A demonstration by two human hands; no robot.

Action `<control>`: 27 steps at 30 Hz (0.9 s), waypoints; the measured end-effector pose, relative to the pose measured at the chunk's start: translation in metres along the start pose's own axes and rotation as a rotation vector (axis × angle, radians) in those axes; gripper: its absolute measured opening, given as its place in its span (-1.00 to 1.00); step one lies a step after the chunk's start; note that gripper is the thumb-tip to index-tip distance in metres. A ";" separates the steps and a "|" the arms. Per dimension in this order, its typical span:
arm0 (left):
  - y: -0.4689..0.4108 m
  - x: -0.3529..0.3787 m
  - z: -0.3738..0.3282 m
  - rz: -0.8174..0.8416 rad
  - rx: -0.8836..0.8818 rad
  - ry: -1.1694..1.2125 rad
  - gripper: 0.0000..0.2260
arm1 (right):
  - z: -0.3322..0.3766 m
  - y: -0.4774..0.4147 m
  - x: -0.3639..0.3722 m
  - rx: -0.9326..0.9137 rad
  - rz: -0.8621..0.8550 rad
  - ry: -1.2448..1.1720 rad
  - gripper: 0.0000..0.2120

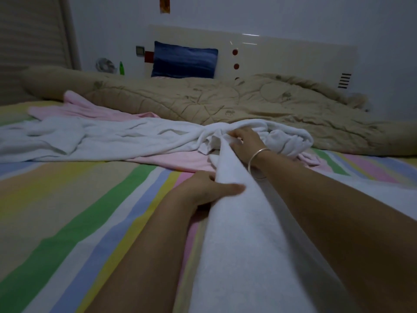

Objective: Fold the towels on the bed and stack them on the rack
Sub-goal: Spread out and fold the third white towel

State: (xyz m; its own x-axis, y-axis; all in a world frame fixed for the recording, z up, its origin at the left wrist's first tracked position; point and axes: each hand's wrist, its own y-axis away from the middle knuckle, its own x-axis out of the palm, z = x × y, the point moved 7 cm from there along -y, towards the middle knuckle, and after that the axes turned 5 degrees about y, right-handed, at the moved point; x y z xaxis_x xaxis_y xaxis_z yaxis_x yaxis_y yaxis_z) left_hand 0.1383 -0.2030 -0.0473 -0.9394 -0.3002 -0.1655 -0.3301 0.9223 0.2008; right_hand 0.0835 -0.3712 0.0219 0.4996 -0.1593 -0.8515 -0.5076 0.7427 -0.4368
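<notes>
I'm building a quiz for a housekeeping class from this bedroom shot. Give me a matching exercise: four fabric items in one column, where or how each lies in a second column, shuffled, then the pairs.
Column 1
1. held white towel
2. pink towel
3. blue pillow
4. beige quilt

Column 2
A. propped against the headboard
B. bunched across the far end of the bed
C. in the grip of the left hand and right hand
D. partly covered by white cloth

Pairs: 1-C, 2-D, 3-A, 4-B
</notes>
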 end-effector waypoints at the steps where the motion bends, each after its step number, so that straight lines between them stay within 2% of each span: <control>1: -0.002 -0.004 0.003 0.022 0.000 -0.062 -0.61 | 0.000 0.001 0.007 -0.030 0.003 0.024 -0.73; 5: -0.007 -0.016 0.008 -0.044 -0.052 -0.160 -0.65 | -0.002 -0.003 0.006 -0.083 0.003 0.023 -0.74; 8: -0.001 -0.020 0.003 -0.108 -0.031 -0.264 -0.73 | -0.005 -0.005 0.005 -0.063 0.061 0.070 -0.68; 11: -0.004 -0.023 0.004 -0.165 -0.005 -0.349 -0.79 | -0.005 -0.005 0.001 -0.077 0.014 0.072 -0.67; 16: -0.006 -0.021 0.008 -0.171 -0.037 -0.287 -0.81 | 0.000 0.010 -0.017 -0.110 -0.085 0.034 -0.68; 19: 0.001 -0.021 0.003 -0.209 -0.001 -0.221 -0.81 | 0.004 0.041 -0.036 -0.129 -0.047 0.117 -0.52; 21: 0.010 -0.023 -0.012 -0.231 0.127 -0.226 -0.68 | 0.010 0.071 -0.058 -0.159 -0.062 0.213 -0.43; 24: 0.055 -0.018 -0.054 -0.278 0.478 -0.479 -0.17 | 0.033 0.135 -0.094 -0.261 -0.069 0.090 -0.44; 26: 0.106 -0.003 -0.078 -0.287 0.752 -0.621 -0.15 | 0.053 0.183 -0.109 -0.296 -0.031 0.056 -0.45; 27: 0.129 0.005 -0.081 -0.264 0.810 -0.648 -0.21 | 0.063 0.205 -0.116 -0.305 -0.018 0.071 -0.42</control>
State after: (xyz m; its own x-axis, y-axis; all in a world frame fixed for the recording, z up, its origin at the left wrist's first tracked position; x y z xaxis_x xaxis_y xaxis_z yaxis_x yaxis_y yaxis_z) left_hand 0.0835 -0.1049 0.0564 -0.5400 -0.5473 -0.6394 -0.1322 0.8054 -0.5778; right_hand -0.0344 -0.1597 0.0489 0.4657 -0.2231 -0.8564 -0.6917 0.5119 -0.5095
